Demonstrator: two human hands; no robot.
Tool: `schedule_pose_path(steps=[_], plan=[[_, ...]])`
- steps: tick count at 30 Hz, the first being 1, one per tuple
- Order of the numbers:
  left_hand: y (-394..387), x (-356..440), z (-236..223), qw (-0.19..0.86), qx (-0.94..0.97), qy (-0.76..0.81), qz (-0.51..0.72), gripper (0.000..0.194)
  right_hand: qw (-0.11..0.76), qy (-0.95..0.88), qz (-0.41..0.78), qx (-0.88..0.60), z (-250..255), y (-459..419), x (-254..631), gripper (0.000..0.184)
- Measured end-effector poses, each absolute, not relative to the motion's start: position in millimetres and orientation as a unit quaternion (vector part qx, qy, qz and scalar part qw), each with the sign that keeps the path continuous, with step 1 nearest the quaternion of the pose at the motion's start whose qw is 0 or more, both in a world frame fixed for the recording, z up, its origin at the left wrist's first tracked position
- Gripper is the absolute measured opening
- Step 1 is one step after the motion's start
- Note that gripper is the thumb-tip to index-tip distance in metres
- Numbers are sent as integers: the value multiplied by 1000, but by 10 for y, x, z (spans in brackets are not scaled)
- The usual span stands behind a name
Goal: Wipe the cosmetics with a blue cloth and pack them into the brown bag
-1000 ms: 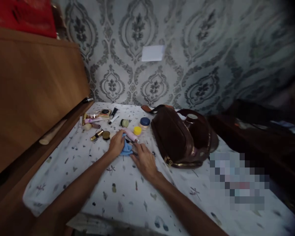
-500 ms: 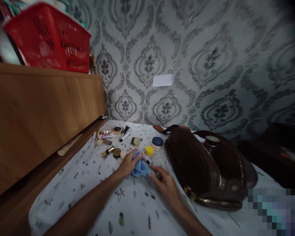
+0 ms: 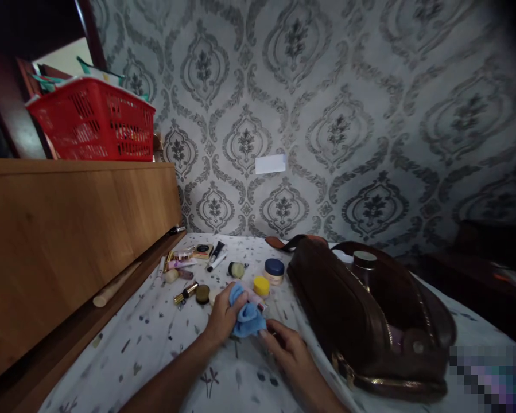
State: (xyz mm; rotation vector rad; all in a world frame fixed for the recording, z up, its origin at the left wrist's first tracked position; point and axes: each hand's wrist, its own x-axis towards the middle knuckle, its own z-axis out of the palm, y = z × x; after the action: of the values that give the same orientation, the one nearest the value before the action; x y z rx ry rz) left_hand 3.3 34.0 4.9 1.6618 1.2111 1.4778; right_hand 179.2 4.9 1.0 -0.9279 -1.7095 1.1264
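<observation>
A crumpled light-blue cloth [image 3: 249,321] is bunched in my left hand [image 3: 223,315], with the thumb pressed over it. At the cloth's lower right edge, my right hand [image 3: 290,347] has its fingers closed in a pinch. Whatever lies between them is hidden by the fingers and cloth. Just behind the cloth lies a pale pink tube [image 3: 255,298]. Around it are a yellow-lidded jar [image 3: 261,285], a blue-lidded jar [image 3: 274,271] and a greenish jar [image 3: 236,269] on its side. A round brown-gold container [image 3: 202,294] and a gold tube [image 3: 186,293] lie left of my left hand.
An open dark brown bag [image 3: 335,298] holding a capped bottle [image 3: 364,261] stands at the right. More cosmetics, including a square compact [image 3: 203,250], lie at the back left. A wooden cabinet [image 3: 77,229] borders the left, topped by a red basket [image 3: 98,123]. Patterned wall behind.
The camera view has tilted up, bringing the red basket into sight. My left hand keeps the blue cloth; my right hand has stayed close to it, its fingers now against the cloth's edge.
</observation>
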Motion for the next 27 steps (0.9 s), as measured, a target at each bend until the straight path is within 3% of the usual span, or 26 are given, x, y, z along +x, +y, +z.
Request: schedule_pose_path(steps=[7, 12, 17, 27], plan=[[299, 21, 131, 300, 595, 481, 570, 49, 385, -743, 406, -367, -11, 22, 1787, 48], [306, 8, 136, 353, 554, 486, 577, 52, 397, -736, 413, -360, -18, 6, 1777, 43], [342, 19, 107, 440, 458, 475, 609, 49, 432, -684, 501, -308, -3, -4, 1753, 36], [370, 89, 87, 518, 441, 437, 589, 44, 425, -525, 690, -261, -18, 35, 1736, 47]])
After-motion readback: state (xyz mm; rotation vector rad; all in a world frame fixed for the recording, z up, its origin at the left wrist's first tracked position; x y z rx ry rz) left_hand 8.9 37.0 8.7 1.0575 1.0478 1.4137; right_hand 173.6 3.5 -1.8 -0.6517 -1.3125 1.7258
